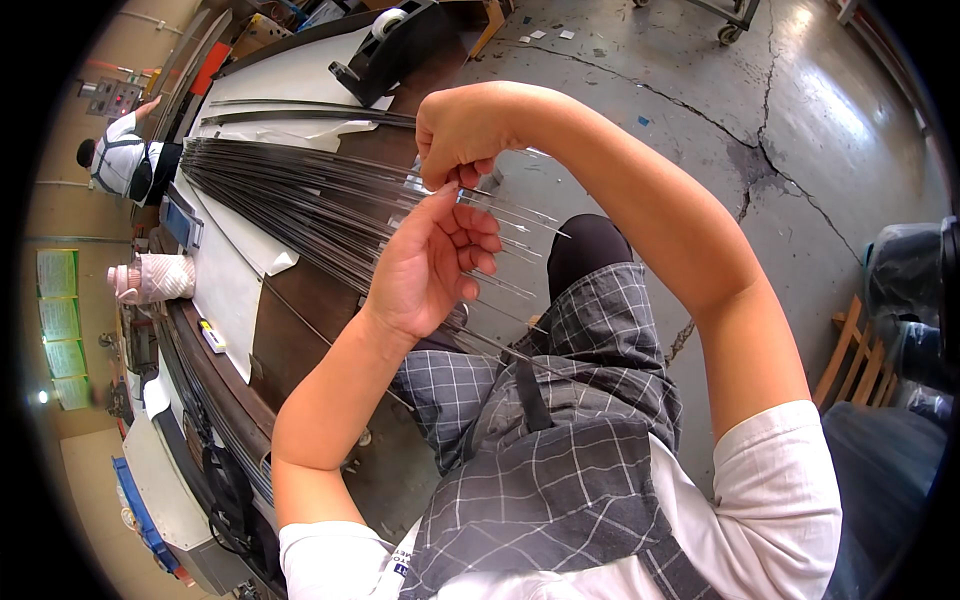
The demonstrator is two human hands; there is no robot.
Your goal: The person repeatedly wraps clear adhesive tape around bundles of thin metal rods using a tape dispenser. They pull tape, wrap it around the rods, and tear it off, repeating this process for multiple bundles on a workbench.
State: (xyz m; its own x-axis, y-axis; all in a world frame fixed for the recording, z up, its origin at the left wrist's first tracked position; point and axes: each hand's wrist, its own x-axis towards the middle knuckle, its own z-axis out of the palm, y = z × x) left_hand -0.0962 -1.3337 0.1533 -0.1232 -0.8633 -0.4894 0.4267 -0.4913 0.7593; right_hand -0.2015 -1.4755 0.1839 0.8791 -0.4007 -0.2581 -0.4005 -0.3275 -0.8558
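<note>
A fan of long, thin dark metal rods (pixel 290 195) lies across the bench and reaches toward my lap. My right hand (pixel 462 130) is bent down over the rod ends, its fingers closed in a pinch; what lies between them is hidden. Just below it, my left hand (pixel 425 265) is turned palm up. Its fingers are half curled and apart, with nothing visible in the palm. The left thumb points up close to the right fingertips, beside a small pale bluish bit (pixel 461 196). Several rod ends stick out beyond both hands, over my checked apron (pixel 540 480).
A black tape dispenser (pixel 400 45) stands at the bench's far end. White paper (pixel 225 290) lies under the rods. A pinkish wrapped bundle (pixel 160 278) and a yellow-white small box (pixel 211 337) sit left. Another person (pixel 125 160) works far left. A wheeled cart (pixel 730 20) stands on the floor behind.
</note>
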